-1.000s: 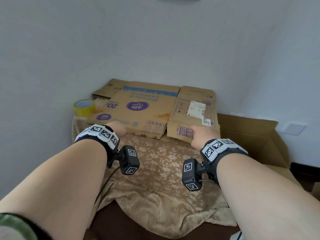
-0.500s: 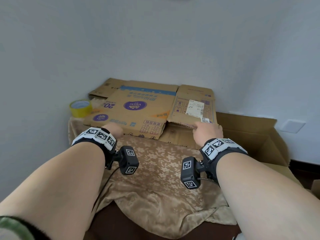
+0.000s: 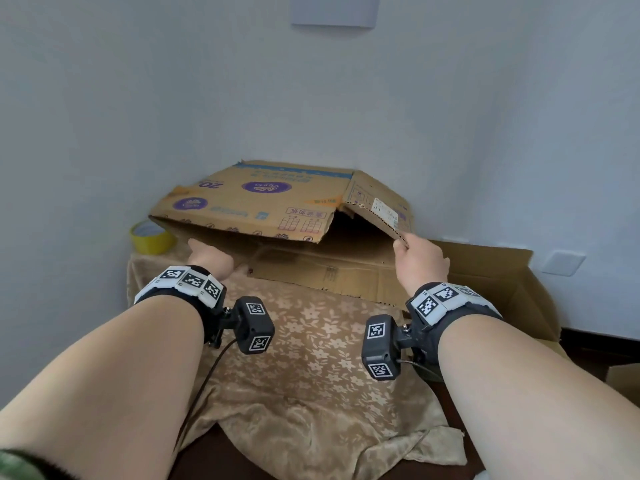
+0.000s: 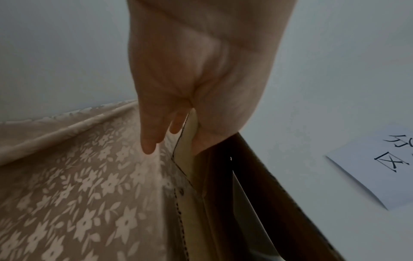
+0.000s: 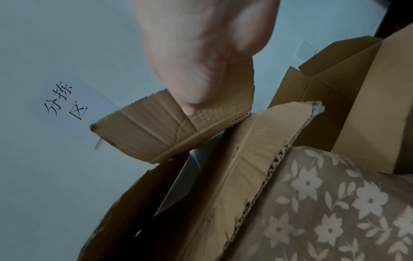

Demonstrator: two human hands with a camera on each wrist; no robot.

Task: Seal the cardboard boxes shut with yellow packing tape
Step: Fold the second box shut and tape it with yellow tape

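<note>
The left hand (image 3: 211,258) is gripping the front edge of the flattened brown cardboard box with purple print (image 3: 263,206), thumb on one side and fingers on the other. The right hand (image 3: 420,259) is pinching the corner of the side flap (image 3: 375,209) that carries a white label. Both are raising the box off the surface under the beige floral cloth (image 3: 311,358). The roll of yellow packing tape (image 3: 152,237) is standing just left of the box, untouched. To do this well, I think both edges should rise evenly, so the torn flap is not ripping further.
</note>
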